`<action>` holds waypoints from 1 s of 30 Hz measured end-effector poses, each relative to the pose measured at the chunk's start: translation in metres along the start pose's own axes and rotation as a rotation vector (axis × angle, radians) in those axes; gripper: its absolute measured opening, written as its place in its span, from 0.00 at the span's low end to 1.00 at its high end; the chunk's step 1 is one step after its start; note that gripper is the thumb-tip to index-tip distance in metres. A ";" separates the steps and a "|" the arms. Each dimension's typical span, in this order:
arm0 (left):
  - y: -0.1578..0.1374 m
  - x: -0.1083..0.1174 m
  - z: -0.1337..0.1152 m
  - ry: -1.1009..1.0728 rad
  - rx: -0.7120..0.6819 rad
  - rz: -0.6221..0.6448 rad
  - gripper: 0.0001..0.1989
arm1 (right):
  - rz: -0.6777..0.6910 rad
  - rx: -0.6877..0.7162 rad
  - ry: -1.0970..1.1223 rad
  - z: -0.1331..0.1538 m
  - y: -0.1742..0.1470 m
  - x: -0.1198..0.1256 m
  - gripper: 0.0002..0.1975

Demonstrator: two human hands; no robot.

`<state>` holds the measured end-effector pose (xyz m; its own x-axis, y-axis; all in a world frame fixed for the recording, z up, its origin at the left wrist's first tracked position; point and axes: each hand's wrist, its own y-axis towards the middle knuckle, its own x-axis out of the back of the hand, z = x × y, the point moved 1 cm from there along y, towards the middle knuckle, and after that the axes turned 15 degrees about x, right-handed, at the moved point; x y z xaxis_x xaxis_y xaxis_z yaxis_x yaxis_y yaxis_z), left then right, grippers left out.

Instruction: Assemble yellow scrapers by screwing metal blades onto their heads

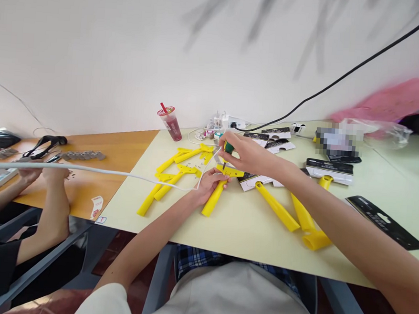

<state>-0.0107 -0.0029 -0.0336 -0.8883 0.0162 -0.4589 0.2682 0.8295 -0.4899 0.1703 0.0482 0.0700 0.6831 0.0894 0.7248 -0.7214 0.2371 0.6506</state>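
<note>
My left hand (209,185) is closed around a yellow plastic scraper (213,200), just below its wide, flat head. The handle points toward the table's front edge. Above that head, my right hand (244,152) grips a screwdriver (228,147) by its green handle. Its shaft stands upright against the head; the exact tip contact is too small to make out. Left of my hands lie several more yellow scrapers (169,185) with small dark screws scattered among them. To the right rest loose yellow handles (277,207), partly under my right forearm.
Black-and-white cardboard packages (328,170) lie at the right and back. A drink cup (170,123) with a red straw and a power strip (226,122) stand near the wall. A white cable (150,179) crosses the view. At left, a co-worker's hands (52,172) are over an orange table (123,153).
</note>
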 end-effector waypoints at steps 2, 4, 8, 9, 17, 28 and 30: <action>0.000 0.000 -0.001 0.003 0.009 -0.004 0.23 | 0.009 0.021 0.079 0.000 0.000 0.001 0.10; 0.000 0.001 -0.002 0.011 0.010 -0.001 0.22 | 0.009 0.032 0.133 -0.001 0.000 0.002 0.12; 0.001 0.002 -0.002 0.018 -0.009 0.009 0.22 | -0.015 0.029 0.013 -0.002 0.001 -0.001 0.05; 0.001 0.002 -0.001 0.018 -0.009 0.013 0.22 | -0.024 0.016 -0.025 -0.001 0.002 -0.002 0.06; 0.002 0.004 -0.003 -0.007 0.014 0.013 0.24 | 0.004 0.024 0.166 -0.002 0.000 -0.001 0.10; 0.007 0.008 0.000 -0.011 -0.023 0.028 0.23 | 0.003 -0.009 0.162 0.000 -0.001 -0.005 0.11; 0.006 0.007 0.000 -0.016 -0.022 0.024 0.24 | 0.019 -0.041 0.186 0.002 0.000 -0.005 0.11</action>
<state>-0.0155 0.0028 -0.0397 -0.8757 0.0274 -0.4820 0.2807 0.8411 -0.4623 0.1666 0.0460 0.0665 0.6813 0.2704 0.6802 -0.7318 0.2727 0.6246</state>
